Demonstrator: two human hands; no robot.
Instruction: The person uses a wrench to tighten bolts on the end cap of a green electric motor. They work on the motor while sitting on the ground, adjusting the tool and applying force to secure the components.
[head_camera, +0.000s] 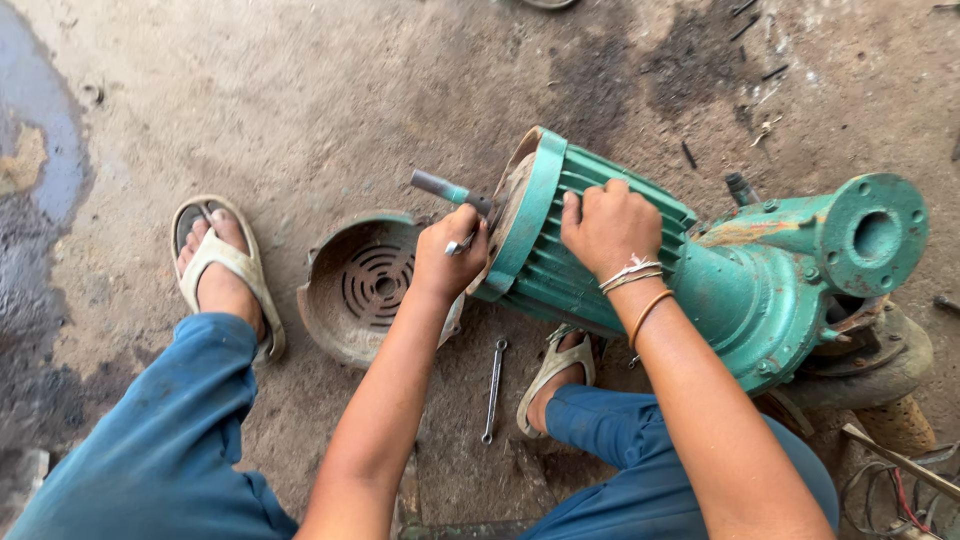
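a wrench (493, 389) lies on the ground at lower centre, between the arms. above it, the left hand (450, 258) is closed around a tool (452, 192) at the pump (700, 270) end; the right hand (608, 225) presses on its ribbed green body at centre. a fan cover (365, 285) lies left of the hands.

Soft, even daylight filled the scene; nothing was blown out. Shadows were faint and short, pooling under the green motor housing (600, 240) and beneath the forearms at lower centre. A wet patch on the floor (40, 130) at the upper left gave a dull bluish sheen. Focus was sharp across the middle, with slight wide-angle stretching toward the corners and mild softness at the lower edge.
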